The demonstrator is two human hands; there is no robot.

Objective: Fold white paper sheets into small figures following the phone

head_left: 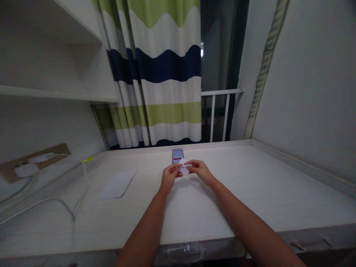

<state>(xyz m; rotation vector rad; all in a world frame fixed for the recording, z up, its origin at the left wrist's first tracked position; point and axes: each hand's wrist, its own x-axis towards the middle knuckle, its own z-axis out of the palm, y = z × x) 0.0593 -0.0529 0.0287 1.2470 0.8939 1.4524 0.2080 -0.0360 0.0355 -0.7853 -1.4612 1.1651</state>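
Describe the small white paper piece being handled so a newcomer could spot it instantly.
On the pale wooden desk below the striped curtain, look at the centre, just before the lit phone. The small white folded paper piece is pinched between the left hand and right hand, unlike the larger flat sheet lying untouched at left.

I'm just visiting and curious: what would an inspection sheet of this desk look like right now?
Surface: pale wood-grain desk, set into a corner between white walls.
Things in hand: small white paper, pinched by both hands above the desk.
Clutter: phone with lit screen just beyond the hands; white paper sheet lying flat to the left.
Hands: left hand and right hand each grip an edge of the small white paper.
Cables: white cables loop over the desk's left side from plugs in a wall socket strip.
Surroundings: striped curtain, white railing, white shelves at left.
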